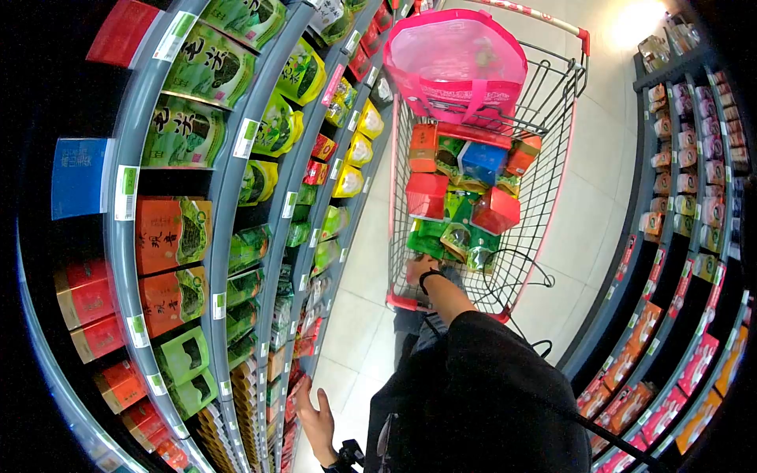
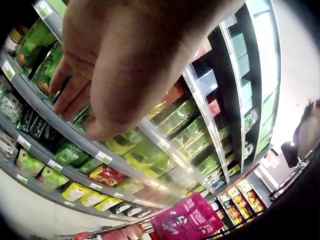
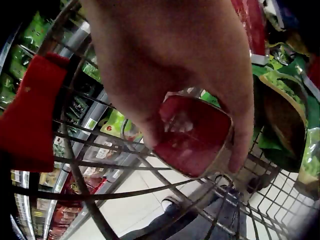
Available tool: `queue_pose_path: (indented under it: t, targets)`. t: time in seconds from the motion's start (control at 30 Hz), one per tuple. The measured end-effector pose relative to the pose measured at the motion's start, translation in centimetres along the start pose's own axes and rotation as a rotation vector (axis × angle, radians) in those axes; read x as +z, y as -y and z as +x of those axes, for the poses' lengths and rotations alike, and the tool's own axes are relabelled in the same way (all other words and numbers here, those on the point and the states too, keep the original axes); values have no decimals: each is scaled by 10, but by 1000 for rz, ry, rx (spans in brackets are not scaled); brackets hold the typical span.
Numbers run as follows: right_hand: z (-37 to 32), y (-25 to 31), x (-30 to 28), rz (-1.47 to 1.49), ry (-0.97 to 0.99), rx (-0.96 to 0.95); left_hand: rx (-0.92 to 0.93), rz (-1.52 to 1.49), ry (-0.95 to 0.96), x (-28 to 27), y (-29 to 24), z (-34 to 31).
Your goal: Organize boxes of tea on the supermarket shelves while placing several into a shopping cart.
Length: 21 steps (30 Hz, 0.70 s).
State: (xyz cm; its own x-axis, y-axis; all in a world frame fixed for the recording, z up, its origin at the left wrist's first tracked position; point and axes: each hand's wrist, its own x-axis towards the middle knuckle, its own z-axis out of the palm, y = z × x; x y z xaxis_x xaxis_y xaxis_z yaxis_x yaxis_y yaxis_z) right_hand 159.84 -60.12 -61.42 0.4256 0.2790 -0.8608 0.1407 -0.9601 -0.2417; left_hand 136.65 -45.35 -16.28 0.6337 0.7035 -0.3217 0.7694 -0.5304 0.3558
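Observation:
In the right wrist view my right hand holds a red-ended container between thumb and fingers, above the cart's wire bars. The head view has this hand at the near end of the cart, by green packets; the container cannot be made out there. My left hand is low beside the shelves, fingers loosely extended, holding nothing. Up close in the left wrist view, that hand is in front of shelves of green bags; whether it touches a shelf is unclear.
The cart carries a pink bag at its far end, with red boxes, a blue box and green packets inside. Stocked shelves line the left; another rack stands across the tiled aisle on the right.

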Motion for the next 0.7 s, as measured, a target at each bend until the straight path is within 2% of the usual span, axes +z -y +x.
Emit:
queue_pose_path:
  t: [0.03, 0.1, 0.17, 0.2, 0.27, 0.37, 0.4, 0.5, 0.57, 0.63, 0.7]
  targets:
    - [2, 0, 3, -6, 6, 12, -7, -7, 6, 1, 1, 2]
    - [59, -21, 50, 217, 83, 222, -16, -24, 8, 1, 3, 6]
    - [78, -32, 52, 349, 85, 384, -46, -34, -10, 3, 0, 9]
    - [66, -34, 39, 370, 49, 446, -37, -30, -20, 4, 0, 11]
    - [-50, -26, -66, 218, 9, 238, -27, -36, -22, 5, 2, 16]
    - [-71, -42, -135, 59, 106, -209, 97, -52, -18, 5, -10, 33]
    - [-56, -48, -136, 190, 33, -182, 148, -3, -35, 5, -20, 40]
    - [-98, -49, -210, 295, -122, -471, 200, -120, 11, 13, -27, 63]
    - [-117, -44, -249, 220, -183, -434, 342, -181, -18, 18, -44, 78]
    - [-209, -28, -305, 147, -301, -539, 456, -252, 12, 8, -78, 89]
    - [-279, -23, -338, 108, -425, -600, 571, -312, 18, -1, -103, 96]
